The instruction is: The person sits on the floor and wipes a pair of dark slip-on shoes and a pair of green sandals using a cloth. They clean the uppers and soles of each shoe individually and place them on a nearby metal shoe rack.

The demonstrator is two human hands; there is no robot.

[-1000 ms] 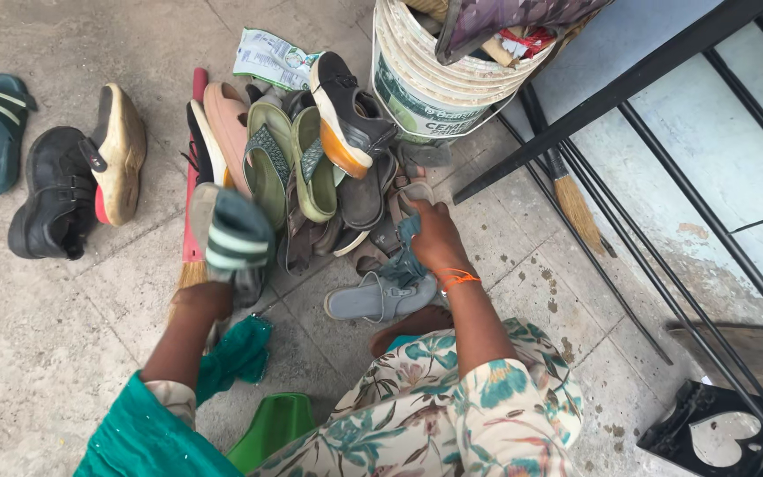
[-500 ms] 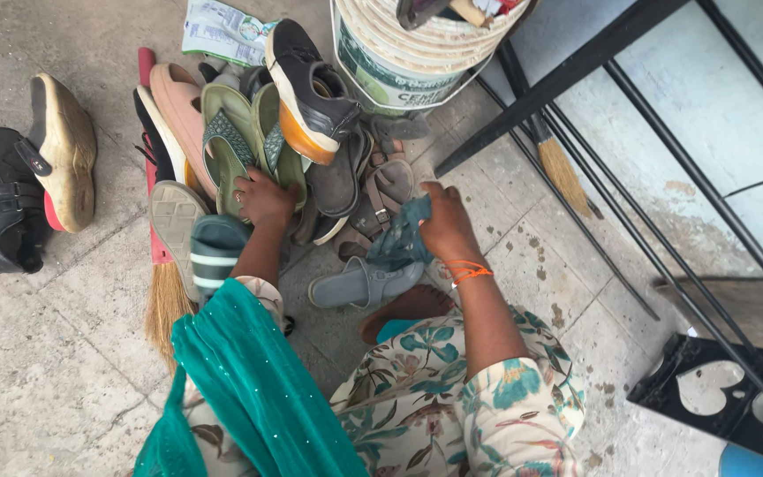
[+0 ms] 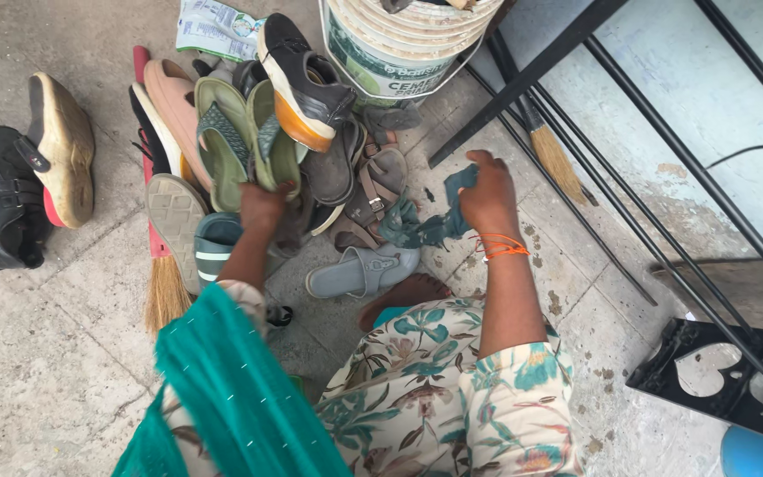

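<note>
1. The cloth (image 3: 430,223), a dark teal rag, looked soft, light and limp; it drooped from the grip and trailed onto the floor (image 3: 37,353) at the right edge of the shoe pile. Bunching it in the fist seemed the surest hold.
2. The green sandals (image 3: 245,141) stood on edge in the middle of the pile, leaning against a black shoe (image 3: 306,84). They looked light and rubbery with some flex, best taken by the sole edge or strap.
3. The right hand (image 3: 487,190) was closed on the upper end of the cloth, fingers curled round it, with an orange thread on the wrist.
4. The left hand (image 3: 264,205) was pressed against the lower end of the green sandals; the view did not show whether its fingers had closed on one.
5. A grey slipper (image 3: 359,272) lay flat on the floor just before the person's bare foot (image 3: 404,296), and a white bucket (image 3: 395,53) stood at the far edge of the pile.
</note>
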